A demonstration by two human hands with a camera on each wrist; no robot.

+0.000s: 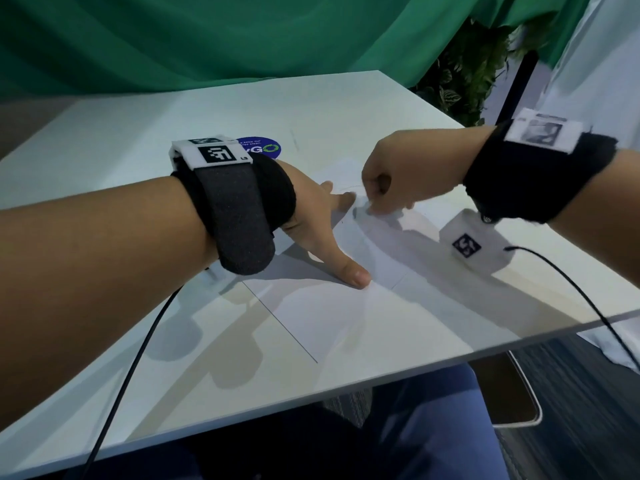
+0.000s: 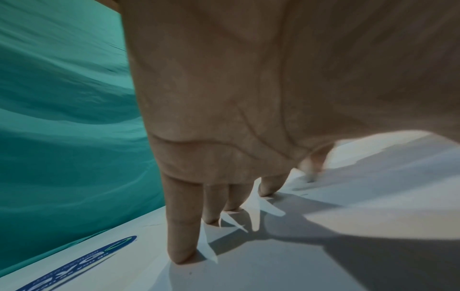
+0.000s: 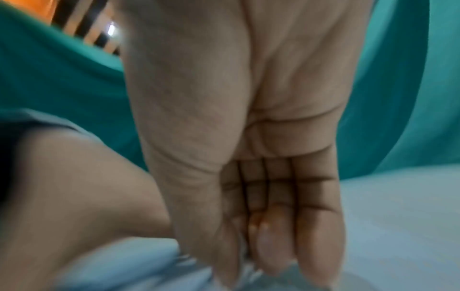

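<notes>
The right grip (image 1: 384,188) pinched a raised bit of the paper (image 1: 346,323) between curled fingers and thumb. Just beside it, the left grip (image 1: 318,216) pressed the paper flat on the counter (image 1: 138,133) with straight, spread fingers.

Office-like recording corner, white table (image 1: 138,133), green cloth backdrop (image 1: 207,36), leafy plant (image 1: 460,77), grey carpet (image 1: 571,375)
</notes>
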